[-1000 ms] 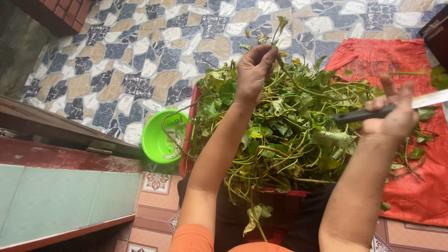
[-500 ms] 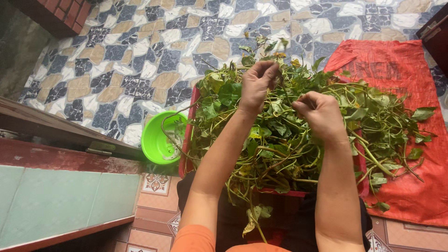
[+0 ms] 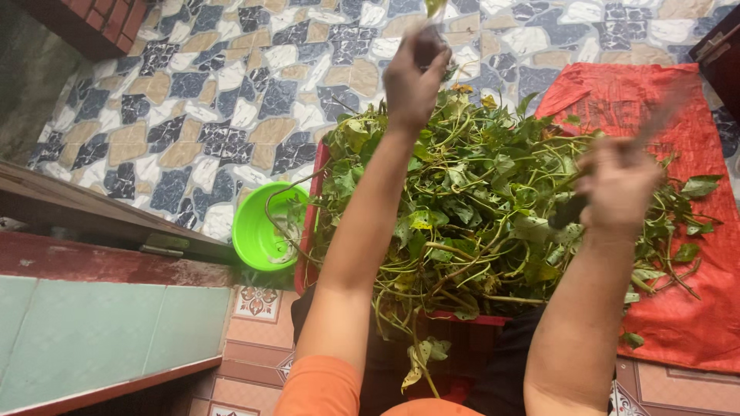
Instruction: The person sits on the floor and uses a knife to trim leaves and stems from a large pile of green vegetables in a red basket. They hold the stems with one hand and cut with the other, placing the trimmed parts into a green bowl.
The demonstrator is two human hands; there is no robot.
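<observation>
A big heap of green leafy vines (image 3: 478,216) fills a red tray (image 3: 311,231) in front of me. My left hand (image 3: 415,73) is raised above the far side of the heap, its fingers closed on a thin vine stem (image 3: 434,9) that runs out of the top of the view. To the right of the heap is my right hand (image 3: 617,181), blurred by motion. It grips a knife (image 3: 572,209) by its dark handle, and the blurred blade points up and to the right over the red cloth.
A bright green plastic bowl (image 3: 258,231) sits on the floor left of the tray. A red cloth (image 3: 678,308) lies under the greens on the right. The floor is patterned stone tile (image 3: 193,92). A dark step and green ledge (image 3: 92,339) run along the left.
My left hand has lifted up and away from the heap with a stem in it. My right hand has swung from the middle of the heap out to the right with the knife.
</observation>
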